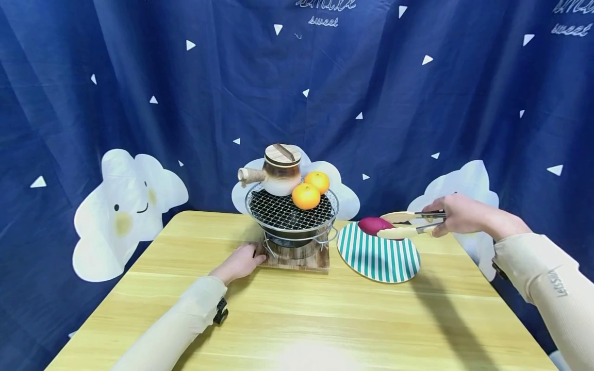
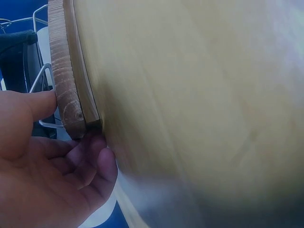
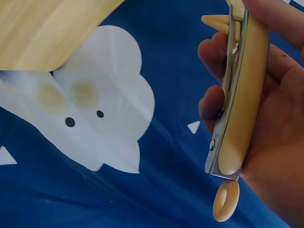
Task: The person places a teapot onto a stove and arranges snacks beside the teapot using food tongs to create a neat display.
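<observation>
At its left front corner, a scorched wooden board (image 1: 297, 264) is gripped by my left hand (image 1: 238, 263). The left wrist view shows the thumb on the board's edge (image 2: 64, 71) and the fingers curled by its corner. My right hand (image 1: 466, 214) holds tongs (image 3: 247, 95) with cream handles and tips. Between the tong tips lies a purple-red oval thing (image 1: 373, 225) like a sweet potato, at the back of a green-and-white striped oval plate (image 1: 378, 263). Whether the tips squeeze it, I cannot tell.
On the board stands a round grill (image 1: 287, 214) with wire mesh and metal legs. It carries a lidded clay pot (image 1: 282, 178) with a wrapped side handle, plus a front orange (image 1: 306, 196) and a rear orange (image 1: 317, 180). Behind the table (image 1: 260, 314) hangs a blue curtain (image 1: 209, 103).
</observation>
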Demonstrator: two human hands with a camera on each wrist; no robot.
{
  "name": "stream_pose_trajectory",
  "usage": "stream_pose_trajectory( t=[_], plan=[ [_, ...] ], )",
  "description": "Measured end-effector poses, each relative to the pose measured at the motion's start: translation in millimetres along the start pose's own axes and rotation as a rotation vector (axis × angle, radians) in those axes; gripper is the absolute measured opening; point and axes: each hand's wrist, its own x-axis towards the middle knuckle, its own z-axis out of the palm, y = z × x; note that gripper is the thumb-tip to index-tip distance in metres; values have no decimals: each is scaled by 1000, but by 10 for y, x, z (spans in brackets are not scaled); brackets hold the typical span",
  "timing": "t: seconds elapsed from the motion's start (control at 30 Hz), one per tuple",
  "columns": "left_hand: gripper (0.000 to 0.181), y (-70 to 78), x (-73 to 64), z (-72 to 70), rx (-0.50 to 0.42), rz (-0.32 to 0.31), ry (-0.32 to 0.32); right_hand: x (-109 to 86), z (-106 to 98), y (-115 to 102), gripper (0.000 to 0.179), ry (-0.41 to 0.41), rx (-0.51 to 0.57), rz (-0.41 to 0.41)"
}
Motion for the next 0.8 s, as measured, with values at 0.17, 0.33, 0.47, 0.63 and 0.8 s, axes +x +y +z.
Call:
stream_pose_trajectory(
  t=[0.17, 0.33, 0.47, 0.63, 0.8],
  plan=[
    [21, 2, 5, -4, 0, -3, -6, 2, -101, -79, 57, 1, 9, -5],
    [23, -2, 4, 0, 2, 3, -8, 9, -167, -167, 55, -15, 23, -11],
    [21, -17, 5, 13, -6, 2, -4, 20, -230, -242, 54, -23, 27, -12],
    [20, -16, 3, 15, -2, -7, -12, 35, -308, -322, 53, -20, -1, -29],
    [18, -6, 9, 11, -7, -8, -15, 59, -374, -394, 54, -24, 12, -28]
  ],
)
